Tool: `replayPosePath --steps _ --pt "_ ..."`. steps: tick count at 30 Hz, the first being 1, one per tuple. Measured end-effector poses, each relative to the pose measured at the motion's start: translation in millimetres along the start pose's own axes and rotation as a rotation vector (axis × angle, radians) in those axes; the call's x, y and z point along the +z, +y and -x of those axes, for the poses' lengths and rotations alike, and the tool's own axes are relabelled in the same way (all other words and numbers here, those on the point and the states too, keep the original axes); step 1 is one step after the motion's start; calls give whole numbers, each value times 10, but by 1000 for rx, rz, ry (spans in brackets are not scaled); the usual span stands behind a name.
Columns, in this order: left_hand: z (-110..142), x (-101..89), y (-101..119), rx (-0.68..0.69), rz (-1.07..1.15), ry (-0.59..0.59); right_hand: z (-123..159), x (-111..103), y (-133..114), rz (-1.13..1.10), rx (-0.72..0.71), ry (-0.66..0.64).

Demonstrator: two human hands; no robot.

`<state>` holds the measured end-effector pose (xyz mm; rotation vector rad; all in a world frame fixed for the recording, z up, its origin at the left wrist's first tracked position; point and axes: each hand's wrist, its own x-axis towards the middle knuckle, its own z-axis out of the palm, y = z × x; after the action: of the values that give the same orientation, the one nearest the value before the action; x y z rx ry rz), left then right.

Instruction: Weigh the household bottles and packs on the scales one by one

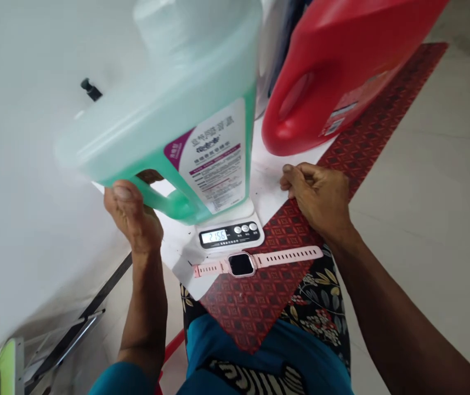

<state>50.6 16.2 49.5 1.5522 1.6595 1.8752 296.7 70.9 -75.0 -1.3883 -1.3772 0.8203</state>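
Note:
My left hand grips the handle of a large translucent jug of green liquid; its thumb shows on the near side, and the other fingers are mostly hidden. The jug leans over a small white kitchen scale, its base on or very close to the pan; contact is hard to make out. Lit digits on the scale seem to read 2156. Resting at the table's right side, my right hand is closed, fingers curled and nothing visible in them. A pink-strapped smartwatch lies flat in front of the scale.
A big red jug stands behind my right hand, beside a partly hidden white and dark container. White paper covers part of the red patterned tabletop. A white wall with a black hook bounds the left.

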Motion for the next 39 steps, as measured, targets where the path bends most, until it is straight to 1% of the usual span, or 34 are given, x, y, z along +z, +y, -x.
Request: replayPosePath --steps 2,3,5,7,10,13,15,19,24,28,31,33,34,39 --pt "-9 38 -2 73 179 71 -1 8 6 14 -7 11" --pt "-16 59 -9 87 264 104 0 11 8 19 -9 13" --pt "-36 96 -27 70 354 143 3 14 5 17 -6 8" --pt "-73 112 -45 49 387 168 5 13 -6 5 8 0" --pt "-199 65 -79 78 346 213 -4 8 -18 1 27 1" --pt "-419 -82 -150 158 235 350 -26 5 -14 10 34 9" --pt "-585 -214 -234 177 168 421 -38 3 -10 21 22 9" --pt "-856 -449 -496 173 105 507 -44 4 -2 25 18 0" --pt "-1092 -595 -937 169 58 601 -61 13 21 40 19 13" --pt "-1327 -641 -1257 186 -17 726 -77 20 20 43 17 13" --pt "-1530 -626 -1420 272 -14 790 -82 25 16 51 22 14" --pt "-1650 -593 -1487 312 -11 788 -85 31 21 39 24 22" --pt "-1702 -573 -1513 311 -17 777 -87 33 26 26 21 20" --pt "-1900 -463 -1579 264 -111 765 -89 32 46 -42 5 -4"
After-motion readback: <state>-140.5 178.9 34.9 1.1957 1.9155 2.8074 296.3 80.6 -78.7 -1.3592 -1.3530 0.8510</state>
